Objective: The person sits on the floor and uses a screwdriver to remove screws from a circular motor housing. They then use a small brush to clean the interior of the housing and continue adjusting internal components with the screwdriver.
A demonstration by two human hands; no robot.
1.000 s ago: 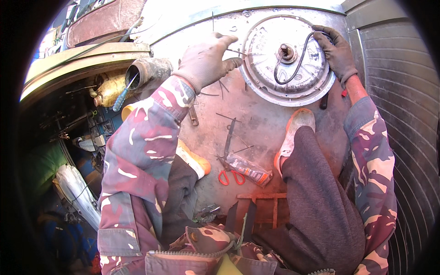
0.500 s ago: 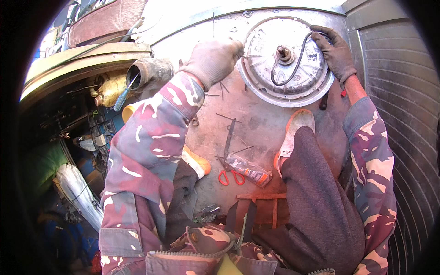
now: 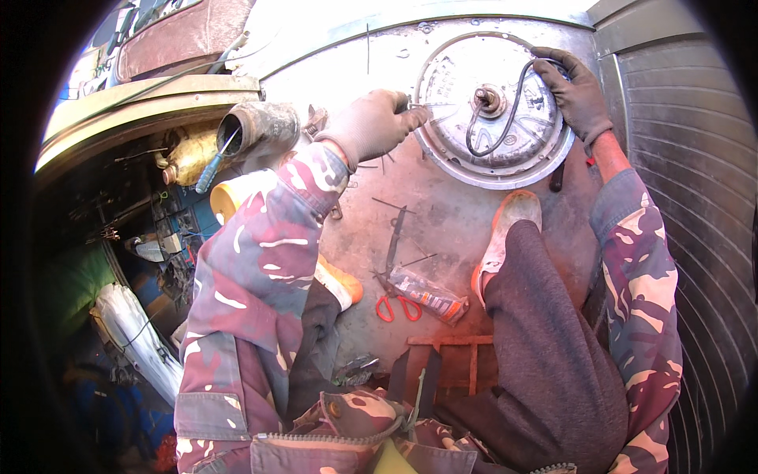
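A round silver hub motor (image 3: 446,130) lies flat on the floor, its threaded axle pointing up. From the axle a black cable (image 3: 517,107) loops over the cover to the right edge. My right hand (image 3: 580,95), in a dark grey glove, grips the motor's rim at the upper right, fingers beside the cable end. At the left rim is my gloved left hand (image 3: 371,130), thumb and forefinger pinched together. A thin piece seems to stick out of the pinch over the rim; its kind is too small to make out.
Between my shoes are red-handled scissors (image 3: 399,308), a clear packet (image 3: 430,292) and thin dark rods. A metal cylinder (image 3: 268,130) holding a blue-handled screwdriver (image 3: 209,172) lies at the left, near a yellowish bottle (image 3: 193,154). A ribbed shutter (image 3: 687,158) bounds the right side.
My left hand has moved slightly down and right, its fingertips now over the motor's left rim. The motor has shifted a little; my right hand stays on its rim.
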